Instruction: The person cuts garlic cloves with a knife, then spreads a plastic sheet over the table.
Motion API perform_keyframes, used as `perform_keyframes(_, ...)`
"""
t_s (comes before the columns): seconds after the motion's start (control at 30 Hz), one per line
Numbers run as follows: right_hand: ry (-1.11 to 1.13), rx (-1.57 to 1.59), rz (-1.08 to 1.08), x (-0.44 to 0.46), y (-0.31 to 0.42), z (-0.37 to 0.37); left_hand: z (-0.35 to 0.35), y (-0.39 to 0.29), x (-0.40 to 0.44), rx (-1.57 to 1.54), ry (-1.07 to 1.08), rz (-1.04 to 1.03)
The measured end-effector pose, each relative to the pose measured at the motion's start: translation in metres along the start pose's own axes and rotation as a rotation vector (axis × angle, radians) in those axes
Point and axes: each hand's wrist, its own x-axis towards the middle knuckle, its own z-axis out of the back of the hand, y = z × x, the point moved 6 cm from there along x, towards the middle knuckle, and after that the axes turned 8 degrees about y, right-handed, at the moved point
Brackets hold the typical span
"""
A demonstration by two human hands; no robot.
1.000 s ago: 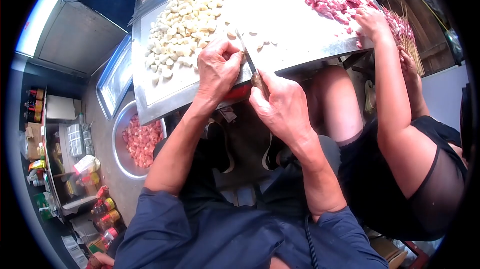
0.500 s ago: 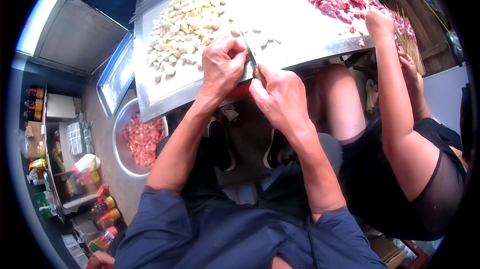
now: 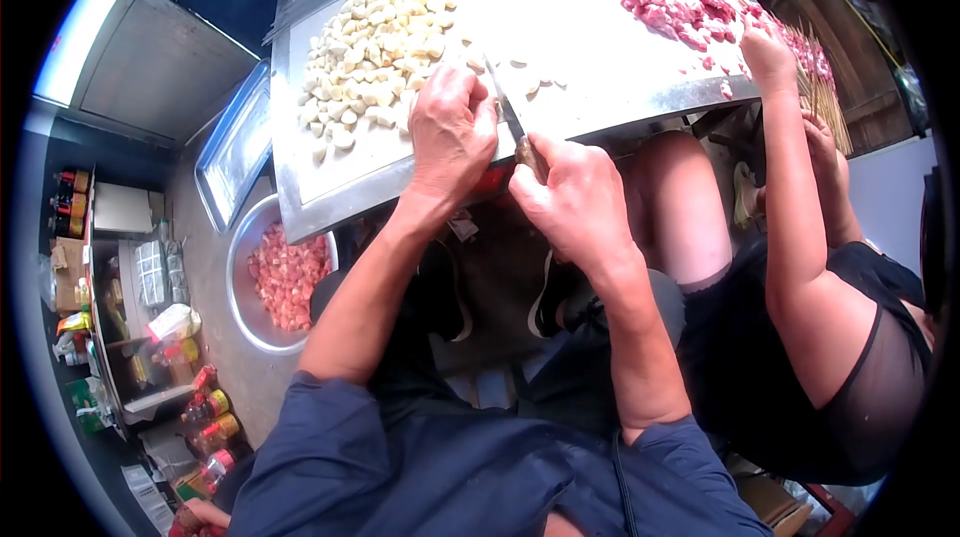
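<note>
My right hand (image 3: 578, 192) is wrapped round the wooden handle of a knife (image 3: 506, 102), whose blade points up and away over the white work surface (image 3: 570, 32). Just left of the blade is my left hand (image 3: 455, 127), its fingers curled and bent down at the near edge. Whatever those fingers hold is hidden. Beyond and left of that hand lies a heap of peeled garlic cloves (image 3: 380, 47). A few pale pieces (image 3: 540, 87) sit right of the blade.
Raw meat pieces (image 3: 685, 9) lie at the right, where a co-worker's hands (image 3: 768, 55) handle meat and thin wooden skewers (image 3: 826, 102). A metal bowl (image 3: 237, 282) of diced meat stands on the floor at left, near a metal tray (image 3: 212, 172). Bottles (image 3: 215, 432) stand lower left.
My right hand and the knife have shifted slightly right, away from my left hand. My left hand has turned, its fingers now reaching farther forward. The co-worker's upper hand moved slightly.
</note>
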Motion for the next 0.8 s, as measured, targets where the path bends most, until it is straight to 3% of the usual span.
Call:
perform_keyframes(0.2, -0.014, 0.044, 0.021, -0.002, -0.004, -0.001, 0.01, 0.017, 0.012, 0.099, -0.146, 0.025)
perform_keyframes(0.27, -0.177, 0.029, 0.089, -0.004, -0.003, 0.004, 0.01, 0.021, 0.016, 0.105, -0.149, 0.027)
perform_keyframes(0.4, -0.257, 0.001, 0.076, -0.001, -0.008, 0.01, 0.011, 0.017, 0.027, 0.038, -0.12, 0.076)
perform_keyframes(0.6, -0.247, 0.011, 0.064, -0.003, -0.011, 0.013, -0.004, 0.001, 0.05, 0.363, 0.02, -0.159)
perform_keyframes(0.8, -0.25, 0.068, 0.042, -0.005, -0.012, 0.021, 0.009, -0.001, 0.038, 0.353, 0.061, -0.264)
